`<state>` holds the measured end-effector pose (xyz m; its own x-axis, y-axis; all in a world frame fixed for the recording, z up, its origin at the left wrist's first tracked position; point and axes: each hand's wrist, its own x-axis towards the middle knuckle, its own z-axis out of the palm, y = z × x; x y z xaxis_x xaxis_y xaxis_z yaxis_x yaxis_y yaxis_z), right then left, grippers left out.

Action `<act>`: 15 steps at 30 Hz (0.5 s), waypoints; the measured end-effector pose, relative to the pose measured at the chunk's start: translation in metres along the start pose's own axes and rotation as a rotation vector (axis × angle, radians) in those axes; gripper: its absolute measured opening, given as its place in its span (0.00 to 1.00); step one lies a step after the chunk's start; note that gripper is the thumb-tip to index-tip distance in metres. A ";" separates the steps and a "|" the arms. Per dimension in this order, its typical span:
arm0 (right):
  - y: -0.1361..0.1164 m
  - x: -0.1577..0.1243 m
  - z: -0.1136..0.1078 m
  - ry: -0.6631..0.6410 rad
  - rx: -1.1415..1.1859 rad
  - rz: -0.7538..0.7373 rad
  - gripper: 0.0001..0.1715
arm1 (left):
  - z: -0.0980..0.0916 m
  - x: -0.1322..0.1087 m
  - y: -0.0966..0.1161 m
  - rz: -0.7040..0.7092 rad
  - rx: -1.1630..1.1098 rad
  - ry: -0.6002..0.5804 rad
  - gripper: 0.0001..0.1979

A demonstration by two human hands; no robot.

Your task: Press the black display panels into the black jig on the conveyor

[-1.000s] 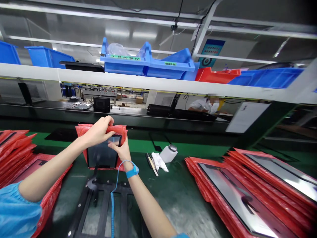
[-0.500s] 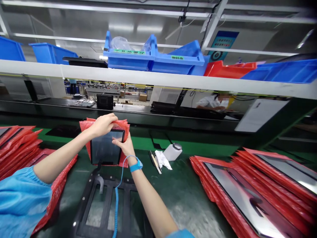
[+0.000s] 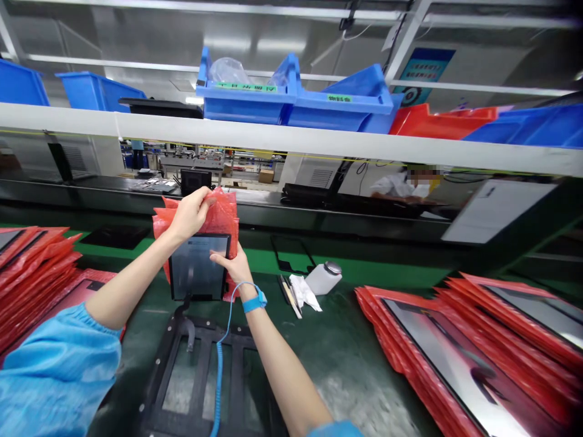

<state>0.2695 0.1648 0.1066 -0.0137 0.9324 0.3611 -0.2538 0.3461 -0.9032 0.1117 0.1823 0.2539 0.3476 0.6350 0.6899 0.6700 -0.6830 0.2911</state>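
Note:
A dark flat screen panel (image 3: 199,267) stands upright, leaning back a little, beyond a black frame-like fixture (image 3: 159,376) on the bench. Red bubble-wrap bags (image 3: 221,212) rise behind and above it. My left hand (image 3: 190,213) is closed on the top of this red wrap, fingers pinching it. Lower down, my right hand (image 3: 235,267) grips the panel's right edge, thumb across the front; its other fingers are hidden behind. A blue wrist strap (image 3: 255,301) with a coiled cord circles my right wrist.
Stacks of red-wrapped panels lie at the left (image 3: 40,279) and right (image 3: 432,340). A white bottle (image 3: 322,279), a crumpled white cloth (image 3: 304,294) and thin tools (image 3: 290,297) lie right of my hands. Overhead, a shelf (image 3: 319,135) carries blue bins. Another person (image 3: 401,185) sits beyond.
My left hand has risen, pulling the red wrap higher above the panel. My right hand keeps its hold at the panel's edge. The camera view has shifted slightly.

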 end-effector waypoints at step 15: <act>0.002 -0.003 -0.010 0.012 -0.006 0.037 0.39 | -0.001 0.019 0.003 0.170 0.141 -0.393 0.02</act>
<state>0.2787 0.1635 0.1008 -0.0112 0.9457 0.3250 -0.2478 0.3122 -0.9171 0.1198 0.1920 0.2679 0.6647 0.6257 0.4083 0.6553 -0.7508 0.0837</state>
